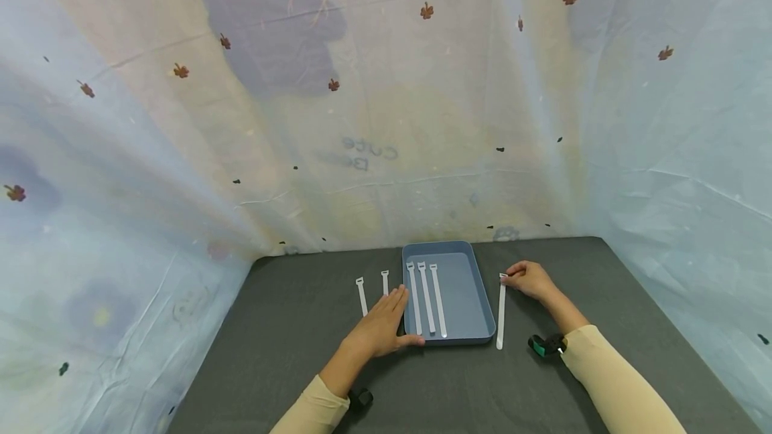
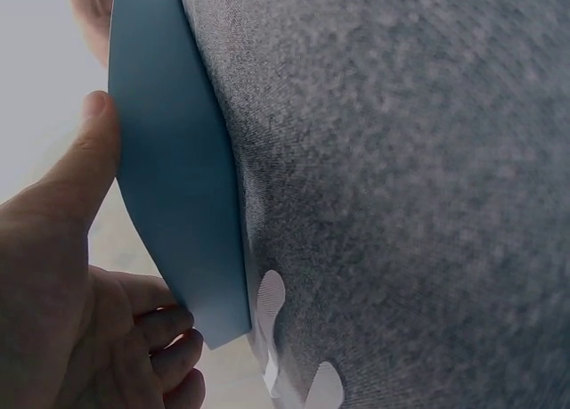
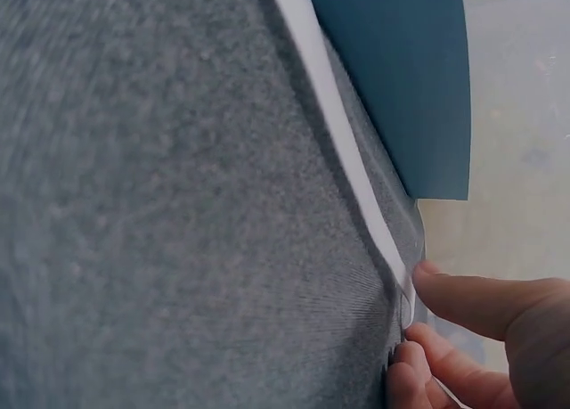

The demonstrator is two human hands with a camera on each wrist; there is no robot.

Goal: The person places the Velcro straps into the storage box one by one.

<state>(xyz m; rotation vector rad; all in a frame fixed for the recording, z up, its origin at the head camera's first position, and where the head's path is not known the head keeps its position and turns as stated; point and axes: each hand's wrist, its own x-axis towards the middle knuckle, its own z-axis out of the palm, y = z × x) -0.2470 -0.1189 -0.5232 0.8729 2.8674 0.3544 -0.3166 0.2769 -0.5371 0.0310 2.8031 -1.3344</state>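
A shallow blue tray (image 1: 469, 303) lies on the dark cloth, with three white cable straps (image 1: 438, 300) side by side in its left half, slotted heads away from me. My left hand (image 1: 380, 327) rests at the tray's near left corner, thumb on the front rim and fingers along the left side. Right of the tray, my right hand (image 1: 532, 280) pinches the slotted head of another white strap (image 3: 343, 137) between thumb and fingers. That strap stretches toward me along the tray's right side. Two more straps (image 1: 361, 295) lie left of the tray, partly hidden behind my left hand.
Dark grey cloth (image 1: 289, 353) covers the table. A patterned curtain (image 1: 386, 119) hangs close behind its far edge and along both sides. Each wrist wears a black band, the right one (image 1: 545, 345) with a green patch.
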